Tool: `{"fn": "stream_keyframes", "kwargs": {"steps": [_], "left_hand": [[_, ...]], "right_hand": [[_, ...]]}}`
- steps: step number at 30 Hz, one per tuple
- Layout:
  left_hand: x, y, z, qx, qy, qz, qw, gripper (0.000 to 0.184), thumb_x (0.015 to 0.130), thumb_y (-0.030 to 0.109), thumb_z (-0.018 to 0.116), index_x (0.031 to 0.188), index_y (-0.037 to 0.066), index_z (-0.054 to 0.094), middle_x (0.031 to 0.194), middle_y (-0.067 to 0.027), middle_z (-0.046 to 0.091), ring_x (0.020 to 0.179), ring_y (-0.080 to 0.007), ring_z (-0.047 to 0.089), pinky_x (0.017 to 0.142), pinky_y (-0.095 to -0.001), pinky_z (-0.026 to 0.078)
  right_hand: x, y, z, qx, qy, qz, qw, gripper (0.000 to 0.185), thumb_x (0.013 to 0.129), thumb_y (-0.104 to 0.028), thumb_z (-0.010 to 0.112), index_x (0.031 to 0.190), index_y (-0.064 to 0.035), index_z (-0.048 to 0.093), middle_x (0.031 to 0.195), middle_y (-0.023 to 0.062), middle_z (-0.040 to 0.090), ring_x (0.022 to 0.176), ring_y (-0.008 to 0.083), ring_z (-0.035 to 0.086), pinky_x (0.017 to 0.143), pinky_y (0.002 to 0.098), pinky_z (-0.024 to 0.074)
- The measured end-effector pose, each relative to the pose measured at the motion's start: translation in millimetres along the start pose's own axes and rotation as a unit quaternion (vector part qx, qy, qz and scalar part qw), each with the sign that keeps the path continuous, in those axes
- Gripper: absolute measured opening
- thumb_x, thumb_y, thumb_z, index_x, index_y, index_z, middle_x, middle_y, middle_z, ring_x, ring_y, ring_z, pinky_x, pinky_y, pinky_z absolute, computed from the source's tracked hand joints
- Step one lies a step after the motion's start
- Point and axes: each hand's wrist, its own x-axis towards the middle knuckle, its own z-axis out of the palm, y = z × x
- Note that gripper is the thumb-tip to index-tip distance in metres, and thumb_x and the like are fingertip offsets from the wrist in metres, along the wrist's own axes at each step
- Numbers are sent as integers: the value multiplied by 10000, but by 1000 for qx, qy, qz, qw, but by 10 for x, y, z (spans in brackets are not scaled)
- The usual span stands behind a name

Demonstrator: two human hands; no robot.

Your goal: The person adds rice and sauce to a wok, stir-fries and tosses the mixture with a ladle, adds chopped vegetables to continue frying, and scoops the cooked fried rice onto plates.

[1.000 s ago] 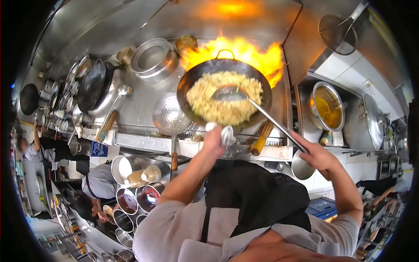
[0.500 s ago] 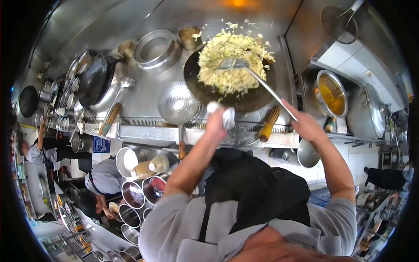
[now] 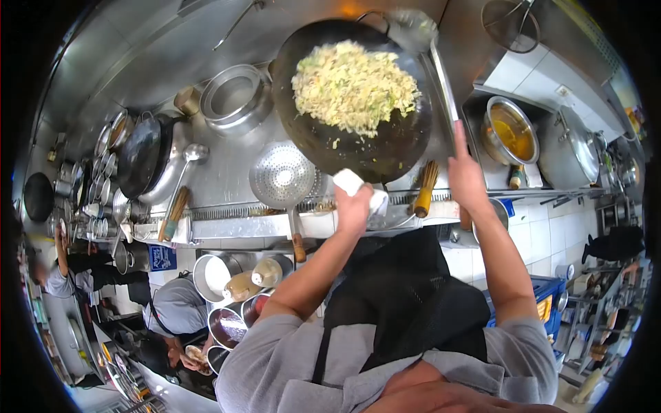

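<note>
My left hand [image 3: 354, 208] is closed on a folded white cloth [image 3: 348, 182] at the near rim of a large dark wok [image 3: 323, 148]. The wok is tilted, and its far side stands raised. Inside lies a heap of fried rice [image 3: 354, 86] with pale egg and green bits. My right hand [image 3: 467, 182] grips the handle of a long metal wok spatula [image 3: 444, 82]. Its blurred head is beyond the wok's far right rim, off the rice. The cloth hides the part of the wok under my left fingers.
Left of the wok lie a perforated strainer [image 3: 281, 175] and nested metal pots [image 3: 234, 100]. A bamboo brush [image 3: 426, 189] rests at the near edge. To the right stands a bowl of orange liquid [image 3: 511, 131]. Another person [image 3: 177, 303] works at lower left.
The wok has tilted up, and the tossed rice has settled into a heap inside it. The spatula has moved from over the rice to the far right rim.
</note>
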Motion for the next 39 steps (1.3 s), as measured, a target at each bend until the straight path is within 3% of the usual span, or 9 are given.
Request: {"fn": "stream_keyframes", "kwargs": {"steps": [2,7,14,21,25,27,29,32,39], "left_hand": [[53,-375,-148,24,4,36,999,284,783,16,601,1055,10,518,919,-82,589,801,-201,612,684,-389,517],[651,-114,-334,-97,-101,-304,942,119,896,156,560,970,63,570,835,-58,643,684,-195,642,592,-372,527],[482,-451,-97,-187,54,-321,927,101,887,144,549,909,51,580,763,-74,624,651,-205,623,549,-380,494],[1499,-1025,-141,-100,36,-282,953,161,899,218,609,940,62,597,762,-66,637,621,-214,621,554,-396,523],[1529,-1084,-178,-133,61,-347,926,534,879,437,679,1303,161,508,1203,-73,604,1142,-334,536,953,-708,373],[1532,-1059,-65,-155,47,-354,921,460,880,419,678,1199,109,564,1110,-99,639,1006,-332,600,929,-618,451],[1712,-1384,-407,-22,-114,-288,951,247,933,264,540,1058,67,620,994,-102,667,940,-262,629,821,-425,533],[1596,-1099,207,-53,35,-369,927,203,968,226,457,940,95,610,752,-7,570,515,-137,502,464,-276,448],[1540,-728,-384,32,-20,-306,951,164,892,273,550,860,120,601,782,4,606,672,-152,580,585,-299,462]], "right_hand": [[44,365,757,145,-101,-65,982,794,940,-93,503,1559,-242,28,682,158,598,530,254,575,492,407,471],[100,175,763,821,-444,265,243,203,1035,-220,425,1003,-27,479,668,-20,428,461,61,418,428,223,378],[179,454,429,815,-400,298,295,215,1035,-148,408,1243,-199,416,798,0,441,499,11,414,418,178,326],[1167,898,1112,679,-432,253,537,273,996,-145,505,1247,-198,413,708,-44,420,469,14,367,398,204,297],[1302,1114,1436,620,-461,214,597,236,943,-138,585,1107,-135,416,750,7,495,487,61,423,417,246,363],[1293,1048,1333,598,-477,212,608,202,973,-140,547,1118,-188,414,675,-41,426,467,29,379,404,232,341],[1382,1249,2047,691,-520,251,435,170,959,-101,548,1062,-173,432,643,-25,448,455,48,427,374,240,350],[1314,976,1660,660,-422,189,591,89,941,-78,542,978,-84,462,578,4,425,426,90,432,382,267,391],[777,785,1538,727,-411,214,507,99,970,-124,537,924,-64,473,605,-14,397,446,63,396,404,245,379]]}}
